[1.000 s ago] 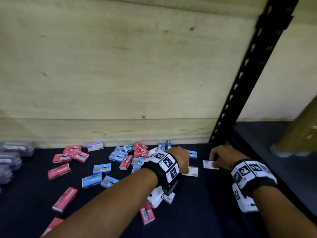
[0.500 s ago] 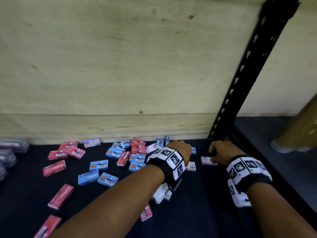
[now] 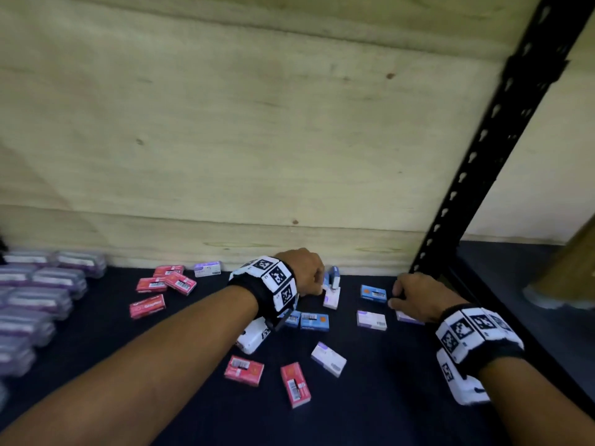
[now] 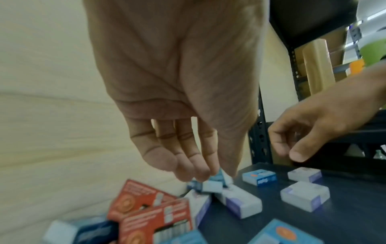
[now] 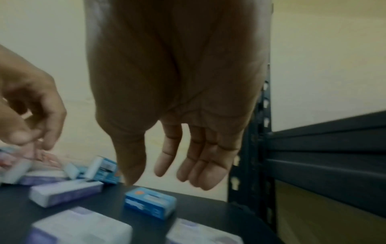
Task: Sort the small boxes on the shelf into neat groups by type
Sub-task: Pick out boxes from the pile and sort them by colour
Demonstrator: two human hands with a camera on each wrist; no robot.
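Small red, blue and white-and-purple boxes lie scattered on the dark shelf (image 3: pixel 370 397). At the back wall, my left hand (image 3: pixel 317 284) (image 4: pixel 217 173) pinches a small blue box (image 4: pixel 218 179) between thumb and fingertips, on top of a tumbled heap of blue and white boxes (image 3: pixel 333 276). My right hand (image 3: pixel 394 299) (image 5: pixel 165 180) hangs with relaxed fingers and holds nothing. It hovers just above a white-and-purple box (image 3: pixel 409 318), beside a blue box (image 3: pixel 373 292) (image 5: pixel 150 203). Another white-and-purple box (image 3: pixel 371 320) lies close by.
Red boxes (image 3: pixel 165 281) lie at the back left, two more red ones (image 3: pixel 243 370) near the front. Clear purple cases (image 3: pixel 38 300) are stacked at the far left. A black upright post (image 3: pixel 450 204) borders the shelf on the right, and a plywood wall closes the back.
My right hand has come off the white-and-purple box it was touching and now hovers above it. The left hand has reached to the blue boxes by the wall and pinched one.
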